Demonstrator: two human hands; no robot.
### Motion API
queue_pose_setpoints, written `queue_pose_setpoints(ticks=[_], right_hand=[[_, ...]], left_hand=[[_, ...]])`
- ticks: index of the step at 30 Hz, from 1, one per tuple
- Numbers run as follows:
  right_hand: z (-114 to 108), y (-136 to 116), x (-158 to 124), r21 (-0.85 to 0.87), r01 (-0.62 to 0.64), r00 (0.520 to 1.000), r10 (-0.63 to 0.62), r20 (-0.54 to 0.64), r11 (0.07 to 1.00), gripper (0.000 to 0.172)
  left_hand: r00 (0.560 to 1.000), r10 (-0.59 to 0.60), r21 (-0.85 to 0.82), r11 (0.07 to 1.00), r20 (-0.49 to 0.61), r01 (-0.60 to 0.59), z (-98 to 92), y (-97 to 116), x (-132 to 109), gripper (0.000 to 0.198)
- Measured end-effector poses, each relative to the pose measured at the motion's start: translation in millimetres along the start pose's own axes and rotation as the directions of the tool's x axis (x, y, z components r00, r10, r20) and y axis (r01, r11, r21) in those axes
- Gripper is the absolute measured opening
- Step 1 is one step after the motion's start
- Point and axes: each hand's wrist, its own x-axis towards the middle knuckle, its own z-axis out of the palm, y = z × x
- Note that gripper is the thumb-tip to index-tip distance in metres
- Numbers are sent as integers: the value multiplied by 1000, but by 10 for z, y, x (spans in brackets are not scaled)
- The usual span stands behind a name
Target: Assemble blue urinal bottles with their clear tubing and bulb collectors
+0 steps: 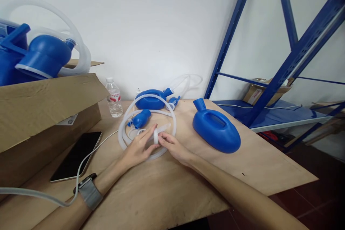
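Observation:
My left hand (138, 148) and my right hand (175, 147) meet over the table, closed on a small white ring-shaped cap (156, 137) between them. The left thumb and straight fingers press one side; the right fingertips pinch the other. A translucent stub (164, 128) points right behind the cap; whether they are joined I cannot tell. Around and behind the hands lies a coiled translucent hose (174, 122). Inside the coil rests a blue funnel-like fitting (142, 119). To the right stands a blue urinal bottle (215, 131) with a handle opening and angled neck.
Another blue bottle (151, 100) and a small blue fitting (174, 101) sit behind. At left are a carton (54, 107) with blue parts, a water bottle (114, 99), a tablet-like device (78, 156) and a white cable (83, 161). Blue shelving (269, 90) stands right.

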Motion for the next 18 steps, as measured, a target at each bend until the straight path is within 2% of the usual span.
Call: queue_pose_setpoints(ticks=[4, 10, 14, 18], right_hand=[[19, 40, 9, 8, 14, 1000, -14, 3, 1000, 38], [12, 98, -1, 25, 1, 1000, -1, 12, 1000, 48], [-26, 117, -6, -29, 27, 1000, -27, -13, 999, 45], [-98, 97, 37, 84, -10, 999, 13, -37, 996, 53]], left_hand=[[999, -39, 4, 999, 20, 39, -17, 34, 6, 63], [996, -80, -33, 996, 47, 82, -33, 69, 37, 56], [997, -72, -56, 996, 20, 73, -39, 46, 53, 53], [996, -79, -35, 996, -35, 78, -45, 45, 75, 55]])
